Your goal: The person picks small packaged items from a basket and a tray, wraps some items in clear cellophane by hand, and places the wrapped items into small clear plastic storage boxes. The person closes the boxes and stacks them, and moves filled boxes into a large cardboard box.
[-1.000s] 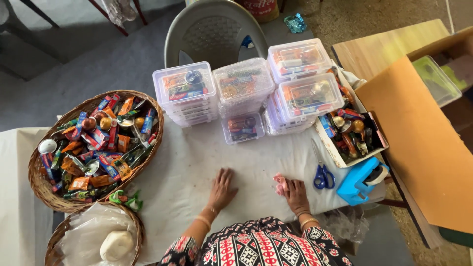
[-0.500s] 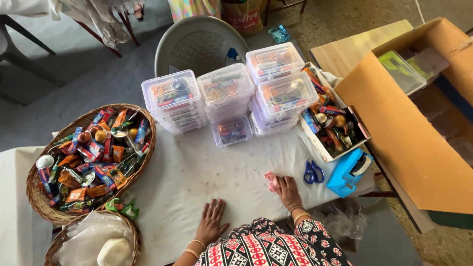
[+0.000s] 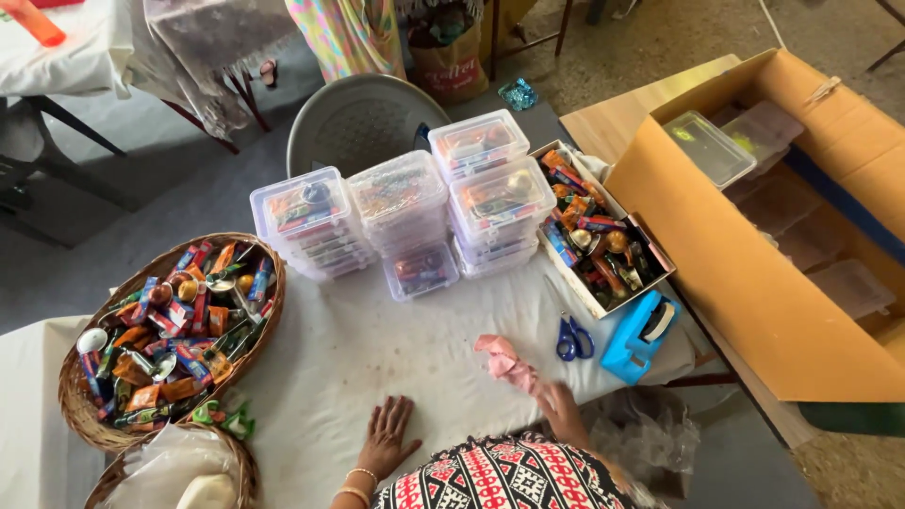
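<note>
My left hand rests flat on the white tablecloth, fingers spread, holding nothing. My right hand is at the table's near edge, closed on a crumpled pink wrapper that sticks out toward the table's middle. Blue-handled scissors lie just right of the wrapper, and a blue tape dispenser sits beside them. Stacks of clear plastic boxes filled with small items stand at the far side of the table.
A wicker basket of wrapped sweets sits at the left, a second basket with plastic bags below it. A small cardboard tray of sweets is at right. A large open cardboard box stands beyond the table; a grey chair behind.
The view has shifted, so the table sits higher in frame. My left hand slid back toward the near edge. My right hand drew back with the pink wrapper.
</note>
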